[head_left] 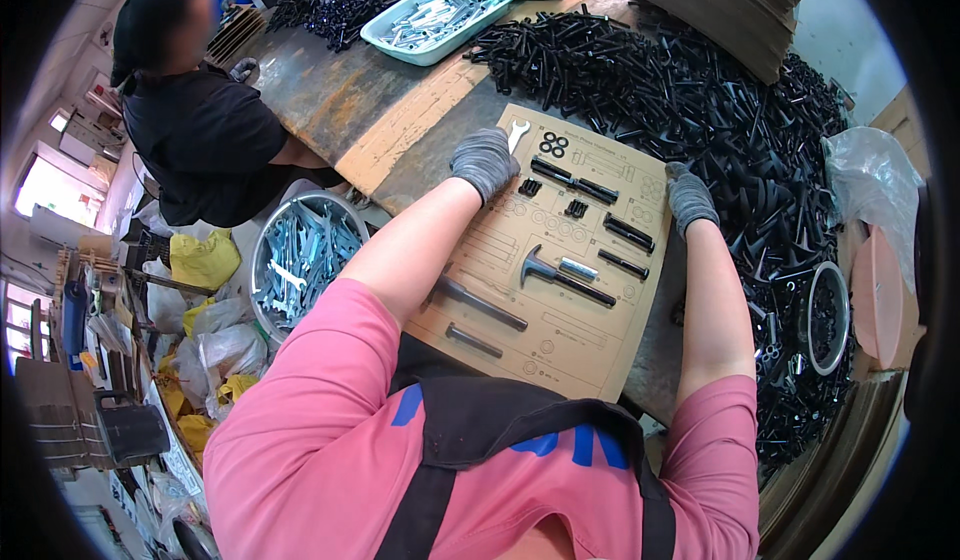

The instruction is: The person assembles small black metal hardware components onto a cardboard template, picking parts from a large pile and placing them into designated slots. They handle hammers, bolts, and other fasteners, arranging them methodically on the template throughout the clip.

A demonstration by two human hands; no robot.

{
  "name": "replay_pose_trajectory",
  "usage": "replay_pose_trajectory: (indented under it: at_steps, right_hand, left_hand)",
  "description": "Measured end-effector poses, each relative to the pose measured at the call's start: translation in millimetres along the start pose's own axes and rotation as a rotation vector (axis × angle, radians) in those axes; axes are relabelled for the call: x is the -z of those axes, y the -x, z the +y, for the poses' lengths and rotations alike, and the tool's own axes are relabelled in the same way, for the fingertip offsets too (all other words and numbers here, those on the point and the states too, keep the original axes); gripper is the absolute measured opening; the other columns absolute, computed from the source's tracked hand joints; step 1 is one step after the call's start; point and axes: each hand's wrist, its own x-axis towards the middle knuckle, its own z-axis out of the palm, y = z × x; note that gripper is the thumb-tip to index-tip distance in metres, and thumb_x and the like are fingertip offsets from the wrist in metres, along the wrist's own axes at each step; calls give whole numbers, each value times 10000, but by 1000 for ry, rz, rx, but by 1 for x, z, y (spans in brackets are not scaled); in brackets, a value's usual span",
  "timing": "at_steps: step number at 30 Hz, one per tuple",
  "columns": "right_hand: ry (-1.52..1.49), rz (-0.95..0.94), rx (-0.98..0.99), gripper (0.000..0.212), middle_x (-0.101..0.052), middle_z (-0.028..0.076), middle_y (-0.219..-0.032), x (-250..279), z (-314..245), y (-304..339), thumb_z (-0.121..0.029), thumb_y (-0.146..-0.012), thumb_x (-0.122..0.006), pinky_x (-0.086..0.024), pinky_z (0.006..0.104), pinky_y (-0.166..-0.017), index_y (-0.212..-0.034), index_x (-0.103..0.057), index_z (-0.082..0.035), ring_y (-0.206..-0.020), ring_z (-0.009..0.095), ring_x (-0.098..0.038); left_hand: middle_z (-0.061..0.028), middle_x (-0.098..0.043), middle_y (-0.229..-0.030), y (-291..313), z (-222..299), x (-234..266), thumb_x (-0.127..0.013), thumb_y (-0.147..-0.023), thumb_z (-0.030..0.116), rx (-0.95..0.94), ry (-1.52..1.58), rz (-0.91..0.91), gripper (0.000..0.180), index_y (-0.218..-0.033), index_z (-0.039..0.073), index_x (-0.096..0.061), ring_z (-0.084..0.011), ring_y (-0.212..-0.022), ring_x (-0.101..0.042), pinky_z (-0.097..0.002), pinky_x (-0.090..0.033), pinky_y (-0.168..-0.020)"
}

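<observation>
A brown cardboard sheet (520, 250) with printed outlines is between my two grey-gloved hands. My left hand (485, 165) is closed at its left edge, and a silver open-end wrench (518, 136) sticks out beside the fingers, its lower part hidden. The fingers of my right hand (690, 200) are bent round the upper right edge. On the sheet lie black rings (553, 145), small black screws (530, 187), black bolts (575, 180), a black T-shaped part (565, 277) and a silver tube (579, 269). Nearer me are a long grey bolt-like part (485, 304) and a shorter one (474, 341).
Black metal parts (600, 70) are heaped along the table's far and right sides. A pale tray (440, 20) holds silver tubes; a metal bowl (308, 260) at left holds wrenches. A co-worker (190, 110) is at far left. Stacked cardboard (715, 5) stands at the back.
</observation>
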Motion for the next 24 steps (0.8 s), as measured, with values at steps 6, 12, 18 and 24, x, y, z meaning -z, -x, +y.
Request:
replay_pose_trajectory:
  at_steps: [6,12,18,24]
  right_hand:
    - [74,-28,-37,389,-486,198,-1256,-3,-1,-10,-310,-926,-321,-363,421,-985,-1232,-484,-134,-1169,344,-466]
    - [117,-30,-59,361,-486,191,-1264,4,-10,-10,-259,-918,-316,-348,428,-997,-1185,-515,-120,-1194,336,-447]
    - [-27,-49,-15,316,-550,189,-1181,6,8,-25,-163,-833,-501,-388,394,-955,-1145,-538,-126,-1115,316,-516]
    - [94,-31,42,355,-567,185,-1153,-7,33,-53,-167,-793,-557,-408,370,-937,-1144,-563,-120,-1094,327,-526]
  left_hand:
    - [-202,-638,-880,2,-2,5,-643,-686,288,-3,32,-30,359,-922,18,-623,-333,-822,-624,-403,-493,-758]
    - [-216,-613,-1048,13,-47,12,-626,-735,304,-18,442,32,495,-1118,-3,-567,-293,-966,-601,-346,-467,-828]
    - [-58,-567,-810,138,-141,-5,-568,-832,318,75,793,67,374,-1053,17,-553,-134,-718,-561,-258,-442,-617]
    - [-4,-585,-702,248,-155,-19,-615,-836,351,363,1116,-480,332,-976,50,-594,-72,-583,-572,-200,-442,-470]
